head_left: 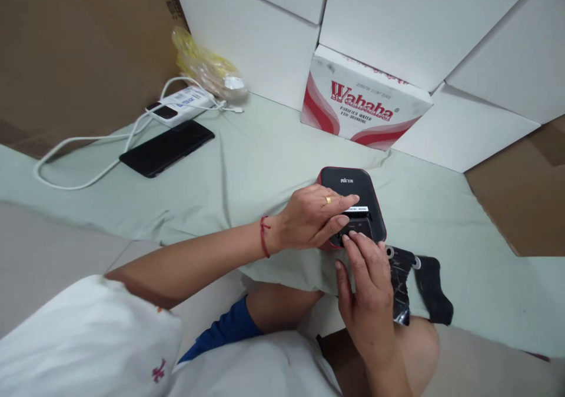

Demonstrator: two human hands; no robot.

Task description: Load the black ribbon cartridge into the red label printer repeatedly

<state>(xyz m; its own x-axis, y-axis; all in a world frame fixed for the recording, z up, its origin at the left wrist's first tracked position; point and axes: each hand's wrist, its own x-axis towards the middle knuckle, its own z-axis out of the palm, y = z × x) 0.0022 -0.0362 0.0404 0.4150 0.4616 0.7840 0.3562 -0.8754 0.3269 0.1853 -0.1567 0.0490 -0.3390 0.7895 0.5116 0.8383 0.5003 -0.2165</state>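
Observation:
A small black device with red sides point(339, 182) lies on the pale green cloth in front of me. A white printed label strip point(359, 209) shows at a slot in its top. My left hand point(315, 216) rests over the device's left part, index finger and thumb apart near the strip's left end. The fingertips of my right hand point(368, 285) touch the device's near edge, with the thumb spread away from them. Neither hand visibly grips anything. Right of the device lie a crinkled black piece point(401, 279) and a dark strap-like piece point(432, 288).
A black phone point(168, 148) lies at the left by a white power strip point(188, 104) with a looped cable. Behind them is a yellow plastic bag point(207, 62). A Wahaha box point(362, 106) stands against white boxes; cardboard flanks both sides.

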